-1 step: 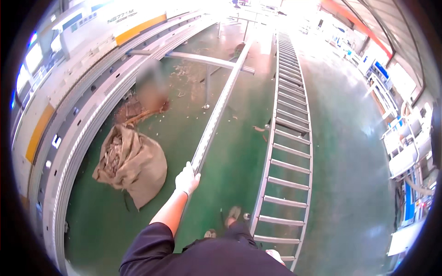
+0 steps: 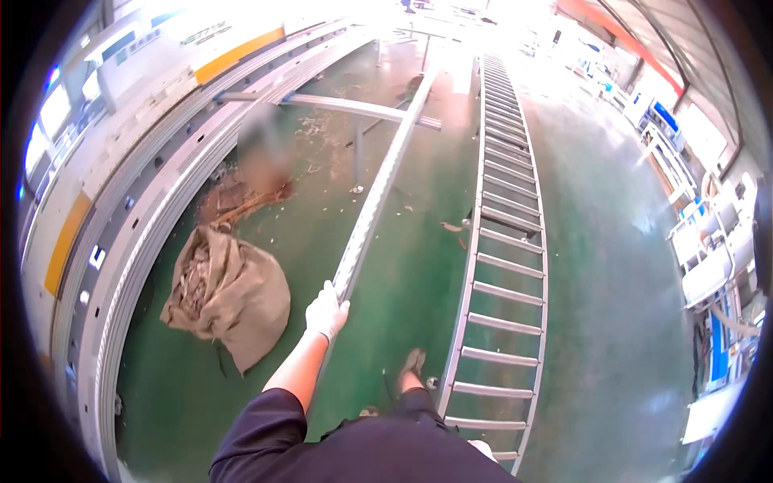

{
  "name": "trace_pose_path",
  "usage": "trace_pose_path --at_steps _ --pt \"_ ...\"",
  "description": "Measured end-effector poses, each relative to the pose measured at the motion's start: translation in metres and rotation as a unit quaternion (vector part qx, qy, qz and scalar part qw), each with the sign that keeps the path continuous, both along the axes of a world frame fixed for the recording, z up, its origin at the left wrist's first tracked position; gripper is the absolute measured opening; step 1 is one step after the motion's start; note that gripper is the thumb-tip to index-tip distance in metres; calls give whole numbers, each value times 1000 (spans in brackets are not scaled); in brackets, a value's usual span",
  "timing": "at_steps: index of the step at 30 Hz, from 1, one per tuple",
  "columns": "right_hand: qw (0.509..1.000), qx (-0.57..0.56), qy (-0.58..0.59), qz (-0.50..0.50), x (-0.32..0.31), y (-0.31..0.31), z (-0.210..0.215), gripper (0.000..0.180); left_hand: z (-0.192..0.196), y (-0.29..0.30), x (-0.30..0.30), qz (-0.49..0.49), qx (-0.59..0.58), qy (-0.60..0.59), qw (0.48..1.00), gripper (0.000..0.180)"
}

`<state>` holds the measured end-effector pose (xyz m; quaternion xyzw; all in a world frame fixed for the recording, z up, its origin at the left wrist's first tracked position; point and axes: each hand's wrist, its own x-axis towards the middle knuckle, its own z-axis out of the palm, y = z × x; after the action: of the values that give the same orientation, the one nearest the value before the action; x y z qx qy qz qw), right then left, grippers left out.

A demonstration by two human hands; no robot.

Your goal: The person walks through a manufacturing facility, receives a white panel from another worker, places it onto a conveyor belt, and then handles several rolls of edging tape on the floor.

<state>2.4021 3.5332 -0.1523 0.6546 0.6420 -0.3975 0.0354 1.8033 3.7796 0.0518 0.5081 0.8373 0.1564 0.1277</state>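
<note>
Head view shows no change from the earlier frame: the gloved left hand [image 2: 326, 312] stays closed, fingers wrapped around the near end of the long metal rail [image 2: 378, 193], so the grip looks settled. That rail runs away from the person over the green floor [image 2: 620, 306], its long axis pointing up-frame, resting on a stand [image 2: 354, 133] beside the ladder frame [image 2: 499, 266]. Only a sliver of the right hand [image 2: 483, 449] shows, so I cannot tell its state; a sack [image 2: 229, 294] lies left.

Matt pale metal rail [image 2: 378, 197], coarse brown burlap sack [image 2: 233, 294], glossy green painted floor [image 2: 612, 266], silvery metal ladder-frame [image 2: 499, 266].
</note>
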Motion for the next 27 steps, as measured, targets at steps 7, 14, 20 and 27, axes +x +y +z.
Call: trace_pose_path --at_steps 7,14,20,27 --pt "983 -15 -88 158 34 237 -85 30 -19 252 -5 9 9 41 999 79" --pt "980 132 95 -111 -40 668 17 39 -1 437 -21 39 -13 -19 999 77" --pt "975 136 127 -120 -88 932 60 34 -12 653 -32 42 36 26 998 70" --pt "995 -31 -11 95 -59 1079 50 44 -8 934 -53 55 36 -16 998 72"
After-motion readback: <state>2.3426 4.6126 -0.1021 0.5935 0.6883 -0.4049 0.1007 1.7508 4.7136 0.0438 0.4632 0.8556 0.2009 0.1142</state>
